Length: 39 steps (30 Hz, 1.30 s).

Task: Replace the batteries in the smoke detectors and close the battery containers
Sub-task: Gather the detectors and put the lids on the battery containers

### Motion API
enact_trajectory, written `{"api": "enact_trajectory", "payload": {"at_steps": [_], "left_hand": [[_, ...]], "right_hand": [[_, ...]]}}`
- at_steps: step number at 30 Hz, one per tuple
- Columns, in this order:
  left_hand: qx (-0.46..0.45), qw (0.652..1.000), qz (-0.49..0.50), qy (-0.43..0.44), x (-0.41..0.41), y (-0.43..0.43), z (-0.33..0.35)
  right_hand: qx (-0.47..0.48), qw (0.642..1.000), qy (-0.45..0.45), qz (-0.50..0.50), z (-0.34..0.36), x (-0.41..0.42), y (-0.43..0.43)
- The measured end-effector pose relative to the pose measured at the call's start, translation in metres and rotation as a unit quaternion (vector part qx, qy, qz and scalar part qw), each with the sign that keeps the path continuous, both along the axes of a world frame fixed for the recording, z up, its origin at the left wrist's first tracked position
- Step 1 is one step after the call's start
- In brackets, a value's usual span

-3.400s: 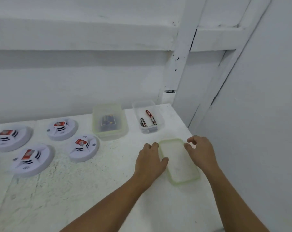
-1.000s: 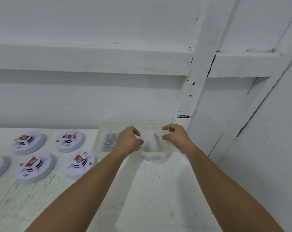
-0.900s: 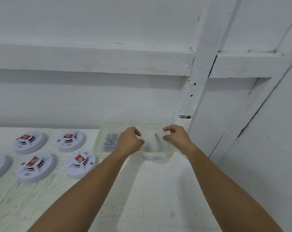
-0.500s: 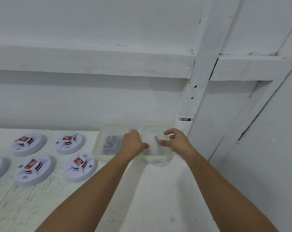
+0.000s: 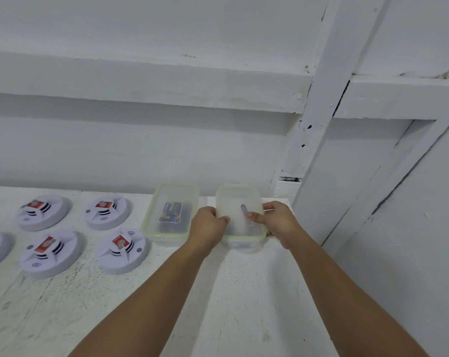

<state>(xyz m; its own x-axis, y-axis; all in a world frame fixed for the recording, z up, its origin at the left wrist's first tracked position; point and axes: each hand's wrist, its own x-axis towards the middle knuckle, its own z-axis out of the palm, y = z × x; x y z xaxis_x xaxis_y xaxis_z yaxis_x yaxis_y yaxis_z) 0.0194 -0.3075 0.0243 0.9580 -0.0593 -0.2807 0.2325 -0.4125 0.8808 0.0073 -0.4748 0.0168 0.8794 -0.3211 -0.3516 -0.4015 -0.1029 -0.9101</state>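
Note:
Two clear plastic battery containers stand side by side at the back of the white table. The right container (image 5: 240, 202) has its green-rimmed lid on, and batteries show dimly through it. My left hand (image 5: 207, 226) grips its left edge with the thumb on the lid. My right hand (image 5: 275, 220) grips its right edge, thumb pressed on top. The left container (image 5: 170, 194) is lidded too, with blue batteries inside. Several white round smoke detectors, such as the nearest one (image 5: 121, 251), lie to the left, each with a red battery on top.
The table (image 5: 244, 305) ends at a white wall on the right, where a white post (image 5: 318, 119) rises just behind the right container. A white ledge runs along the back wall.
Since the earliest frame the lid went from the table onto the right container. In the last second my thumbs slid inward over the lid and both hands settled lower on its edges.

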Motion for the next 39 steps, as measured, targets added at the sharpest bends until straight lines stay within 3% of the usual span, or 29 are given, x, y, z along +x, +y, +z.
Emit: {"api": "enact_trajectory", "payload": {"at_steps": [6, 14, 17, 19, 21, 24, 29, 34, 39], "left_hand": [[-0.065, 0.997, 0.013, 0.051, 0.005, 0.003, 0.0], [-0.039, 0.999, 0.008, 0.031, 0.007, -0.003, -0.006], [0.004, 1.0, -0.009, 0.014, 0.005, -0.006, -0.005], [0.085, 0.995, -0.044, -0.012, 0.001, -0.009, 0.001], [0.164, 0.981, -0.071, -0.077, -0.003, -0.011, 0.006], [0.204, 0.948, -0.136, -0.206, -0.008, -0.007, 0.014], [0.303, 0.869, -0.325, -0.215, -0.011, 0.009, 0.014], [0.35, 0.823, -0.327, -0.306, -0.012, 0.012, 0.005], [0.342, 0.819, -0.309, -0.342, -0.015, 0.01, 0.001]], "right_hand": [[0.008, 1.0, -0.017, 0.011, -0.001, 0.0, 0.0], [0.089, 0.996, -0.005, -0.015, -0.006, -0.001, -0.003], [0.088, 0.996, -0.004, -0.007, -0.007, -0.001, -0.003], [0.086, 0.996, 0.009, 0.01, -0.004, 0.002, -0.003], [0.085, 0.995, 0.035, 0.035, 0.003, 0.005, -0.005], [0.06, 0.994, 0.06, 0.073, 0.012, 0.011, -0.009], [-0.005, 0.986, 0.114, 0.125, 0.027, 0.022, -0.017], [-0.062, 0.986, 0.048, 0.144, 0.034, 0.05, -0.018], [-0.09, 0.983, 0.003, 0.159, 0.027, 0.068, -0.017]]}}
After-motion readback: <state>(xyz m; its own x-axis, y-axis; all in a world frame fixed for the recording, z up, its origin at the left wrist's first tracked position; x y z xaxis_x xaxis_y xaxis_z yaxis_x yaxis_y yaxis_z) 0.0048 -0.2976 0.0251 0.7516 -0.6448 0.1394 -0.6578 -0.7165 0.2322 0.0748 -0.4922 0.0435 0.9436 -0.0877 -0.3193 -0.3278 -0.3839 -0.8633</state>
